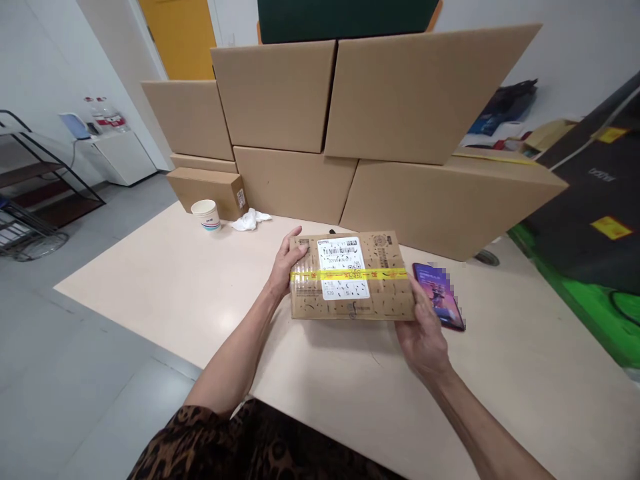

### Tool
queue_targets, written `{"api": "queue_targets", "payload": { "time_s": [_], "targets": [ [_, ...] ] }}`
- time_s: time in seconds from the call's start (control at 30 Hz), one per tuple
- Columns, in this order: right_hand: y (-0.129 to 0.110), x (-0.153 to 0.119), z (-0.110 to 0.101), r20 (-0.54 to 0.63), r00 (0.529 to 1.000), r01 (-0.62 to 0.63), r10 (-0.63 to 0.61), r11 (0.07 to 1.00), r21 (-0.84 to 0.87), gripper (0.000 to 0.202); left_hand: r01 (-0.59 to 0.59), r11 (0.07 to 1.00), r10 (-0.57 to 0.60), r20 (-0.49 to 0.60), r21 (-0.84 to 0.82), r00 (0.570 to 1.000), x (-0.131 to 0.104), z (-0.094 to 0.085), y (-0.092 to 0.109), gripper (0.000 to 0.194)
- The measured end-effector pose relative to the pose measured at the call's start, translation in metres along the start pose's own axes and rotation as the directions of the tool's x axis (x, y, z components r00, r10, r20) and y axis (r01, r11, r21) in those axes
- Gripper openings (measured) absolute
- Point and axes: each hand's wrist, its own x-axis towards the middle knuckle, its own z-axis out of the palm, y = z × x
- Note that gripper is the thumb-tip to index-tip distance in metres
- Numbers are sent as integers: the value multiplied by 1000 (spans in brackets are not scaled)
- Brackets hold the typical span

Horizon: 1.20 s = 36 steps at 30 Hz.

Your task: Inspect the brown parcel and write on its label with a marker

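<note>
Head view: the person holds a parcel (351, 275) between both hands just above or on the table (150, 280); which of the two cannot be told. The left hand (286, 265) grips the parcel's left end, thumb on top near the far corner. The right hand (423, 332) clasps the near right corner, fingers wrapped round the edge. The parcel lies flat, label (343, 267) up, and a yellow tape (350, 274) runs unbroken across the label from one grip to the other, so the parcel looks sealed; no tool shows near either hand.

Left of the left grip and farther off stand a paper cup (207, 215) and a crumpled tissue (251, 219), apart from the parcel. Beyond the parcel, plain boxes (345, 127) are stacked in a wall along the table's far edge. Just right of the right grip a phone (439, 295) lies on the table, partly behind the hand. The table is pale and smooth; round it are a grey floor, white walls and a yellow door (180, 37).
</note>
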Motion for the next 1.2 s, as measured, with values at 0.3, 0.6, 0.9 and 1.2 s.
{"api": "queue_targets", "payload": {
  "time_s": [0.3, 0.6, 0.9, 1.2],
  "targets": [
    [-3, 5, -5, 10, 972, -235, 235, 966, 111, 80, -363, 924, 375, -95, 120, 922, -7, 5, -8, 55],
    [-8, 6, 19, 39, 964, -265, 264, 933, 244, 77, -343, 937, 317, -253, -65, 914, -13, 20, -18, 68],
    [-36, 41, 32, -167, 985, -11, 51, 973, 230, 55, -168, 985, 161, 130, 46, 978, -7, 17, -34, 71],
    [-58, 53, 25, 172, 985, 20, -16, 1000, -21, 73, -51, 999, 50, 295, -6, 954, -8, 15, -26, 92]
  ]
}}
